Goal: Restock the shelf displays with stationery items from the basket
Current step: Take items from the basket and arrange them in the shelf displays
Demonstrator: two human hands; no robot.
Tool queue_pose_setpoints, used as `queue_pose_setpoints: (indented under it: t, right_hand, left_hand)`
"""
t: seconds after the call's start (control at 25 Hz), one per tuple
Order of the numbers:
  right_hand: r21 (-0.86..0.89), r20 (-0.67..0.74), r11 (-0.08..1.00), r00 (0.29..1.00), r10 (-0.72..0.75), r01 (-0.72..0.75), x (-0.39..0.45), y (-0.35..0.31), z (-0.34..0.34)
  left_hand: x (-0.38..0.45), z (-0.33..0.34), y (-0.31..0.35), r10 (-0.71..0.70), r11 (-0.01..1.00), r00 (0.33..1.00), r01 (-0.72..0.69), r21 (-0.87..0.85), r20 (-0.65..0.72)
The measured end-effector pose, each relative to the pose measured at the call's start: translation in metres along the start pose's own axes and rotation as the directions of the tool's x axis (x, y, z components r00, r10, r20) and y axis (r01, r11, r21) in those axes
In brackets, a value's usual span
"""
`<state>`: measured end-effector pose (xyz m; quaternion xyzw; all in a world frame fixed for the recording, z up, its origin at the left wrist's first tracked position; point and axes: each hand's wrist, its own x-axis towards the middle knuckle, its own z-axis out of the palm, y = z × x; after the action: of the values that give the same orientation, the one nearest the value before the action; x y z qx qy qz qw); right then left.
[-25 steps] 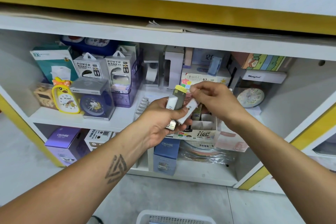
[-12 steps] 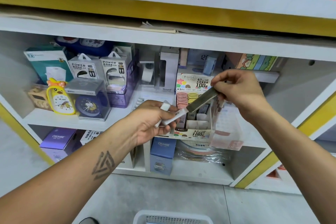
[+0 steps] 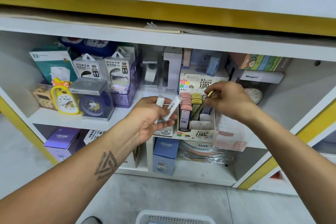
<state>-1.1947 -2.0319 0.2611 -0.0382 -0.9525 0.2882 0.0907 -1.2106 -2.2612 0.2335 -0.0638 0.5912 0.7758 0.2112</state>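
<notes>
right hand (image 3: pixel 229 100) pinches a slim olive lead case (image 3: pixel 199 109) — over the cardboard display box (image 3: pixel 197 132).

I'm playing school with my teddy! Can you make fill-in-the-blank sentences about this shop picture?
1. The right hand lowers a slim olive lead case into the cardboard display ____.
2. The left hand holds two ____ cases.
3. The duck-shaped alarm clock is ____.
4. The white mesh basket sits on the ____.

Missing words: box; white; yellow; floor
</notes>
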Motion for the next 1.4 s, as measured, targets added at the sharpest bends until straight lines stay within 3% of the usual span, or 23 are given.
queue_pose_setpoints:
  t: [0.24,0.4,0.52,0.6,0.68,0.72,0.8,0.88,1.0,1.16,1.28,1.4]
  right_hand:
    - [-0.170,-0.108,0.964,0.969,-0.222,0.202,-0.002,-0.001,0.014]
    - [-0.304,-0.173,0.897,0.907,-0.383,0.321,-0.002,-0.002,0.017]
    - [-0.242,-0.071,0.915,0.935,-0.348,0.322,-0.003,0.001,0.023]
    - [-0.390,0.025,0.866,0.943,-0.331,0.314,-0.004,0.001,0.031]
    - [-0.516,-0.042,0.806,0.932,-0.361,0.289,-0.004,-0.003,0.034]
    - [-0.474,-0.115,0.835,0.920,-0.374,0.280,-0.004,-0.008,0.033]
    - [-0.142,-0.184,0.950,0.936,-0.301,0.278,-0.005,-0.024,0.038]
    - [0.295,-0.028,0.941,0.986,-0.166,0.167,-0.004,-0.042,0.047]
    - [0.603,0.174,0.797,0.980,-0.099,-0.026,-0.006,-0.059,0.057]
    - [0.644,0.136,0.764,0.988,-0.076,-0.030,-0.002,-0.061,0.058]
    - [0.620,0.101,0.785,0.991,-0.086,0.005,0.001,-0.060,0.059]
    - [0.543,0.064,0.838,0.992,-0.112,0.059,0.004,-0.061,0.060]
  left_hand:
    - [-0.001,-0.008,0.006,0.019,1.000,0.999,-0.019,-0.012,-0.030]
    - [0.000,-0.022,0.014,0.043,0.997,0.994,-0.048,-0.052,-0.103]
    - [-0.003,-0.028,0.015,0.038,0.997,0.994,-0.045,-0.069,-0.102]
    - [-0.006,-0.029,0.013,0.030,0.997,0.997,-0.036,-0.070,-0.076]
    - [-0.009,-0.030,0.013,0.030,0.997,0.998,-0.033,-0.067,-0.048]
    - [-0.010,-0.030,0.012,0.039,0.997,0.999,-0.040,-0.058,-0.033]
    - [-0.012,-0.030,0.012,0.058,0.998,0.998,-0.058,-0.031,-0.003]
    - [-0.014,-0.030,0.011,0.069,0.998,0.997,-0.069,-0.009,0.029]
    - [-0.016,-0.030,0.011,0.076,0.997,0.995,-0.077,0.013,0.072]
    - [-0.011,-0.039,0.014,0.083,0.996,0.996,-0.082,0.032,-0.036]
    - [-0.009,-0.048,0.020,0.049,0.998,0.981,-0.041,0.046,-0.186]
    - [-0.008,-0.056,0.027,-0.016,0.998,0.975,0.030,0.059,-0.220]
